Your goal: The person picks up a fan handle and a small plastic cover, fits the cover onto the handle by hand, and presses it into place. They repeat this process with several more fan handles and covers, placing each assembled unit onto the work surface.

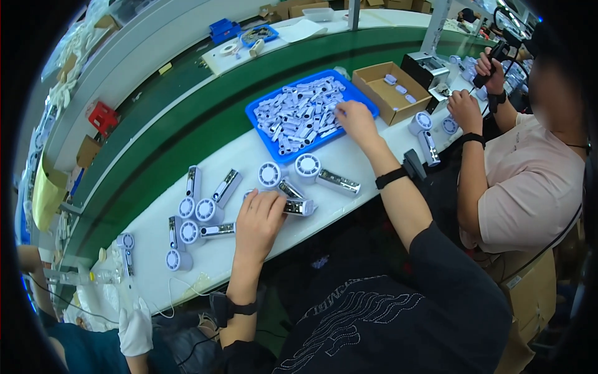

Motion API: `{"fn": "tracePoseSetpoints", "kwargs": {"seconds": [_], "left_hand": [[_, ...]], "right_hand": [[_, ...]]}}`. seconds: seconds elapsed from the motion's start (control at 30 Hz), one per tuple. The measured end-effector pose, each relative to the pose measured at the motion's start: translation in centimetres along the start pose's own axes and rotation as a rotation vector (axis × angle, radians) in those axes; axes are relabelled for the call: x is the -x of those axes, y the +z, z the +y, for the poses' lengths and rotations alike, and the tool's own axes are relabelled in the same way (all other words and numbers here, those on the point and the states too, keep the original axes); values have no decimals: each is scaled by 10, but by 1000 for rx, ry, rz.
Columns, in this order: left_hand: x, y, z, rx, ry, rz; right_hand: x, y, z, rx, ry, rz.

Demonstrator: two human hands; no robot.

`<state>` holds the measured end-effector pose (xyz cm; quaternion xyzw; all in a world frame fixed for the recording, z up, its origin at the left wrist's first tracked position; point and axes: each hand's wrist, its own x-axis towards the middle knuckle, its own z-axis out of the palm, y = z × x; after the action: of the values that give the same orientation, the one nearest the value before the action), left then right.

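Observation:
My left hand [258,221] lies on the white worktable [237,156], fingers curled over a small handheld fan [298,206] with a silver handle and a white round head. My right hand [355,118] reaches forward into a blue tray [269,142] heaped with several small white plastic parts [299,112]. Its fingertips are down among the parts, and I cannot see whether they hold one. Two more fans [327,174] lie between my hands.
Several finished fans [199,212] lie at the table's left. A cardboard box [389,90] sits right of the tray. A green conveyor belt [205,106] runs behind. A person at right [523,181] holds a power screwdriver [495,56]. A gloved hand [134,324] shows lower left.

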<state>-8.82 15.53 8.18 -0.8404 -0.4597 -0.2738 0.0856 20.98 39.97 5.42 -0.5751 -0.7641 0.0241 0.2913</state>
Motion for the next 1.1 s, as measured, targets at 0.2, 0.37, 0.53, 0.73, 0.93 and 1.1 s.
{"fn": "tracePoseSetpoints", "kwargs": {"seconds": [0.2, 0.37, 0.53, 0.73, 0.93, 1.1], "left_hand": [[17, -41, 36, 109, -19, -161], [3, -26, 26, 173, -77, -370], [-21, 0, 24, 220, -55, -328], [-44, 14, 20, 209, -66, -369], [-37, -4, 28, 122, -127, -197], [3, 2, 12, 432, -389, -102]], "right_hand": [[109, -71, -91, -785, 42, 48], [183, -72, -112, -652, 28, -75], [190, -41, -92, -166, -186, 94], [159, -34, -48, -295, -266, -21], [146, -62, -51, -202, -447, 89], [181, -77, -101, -800, -166, -242]]}}
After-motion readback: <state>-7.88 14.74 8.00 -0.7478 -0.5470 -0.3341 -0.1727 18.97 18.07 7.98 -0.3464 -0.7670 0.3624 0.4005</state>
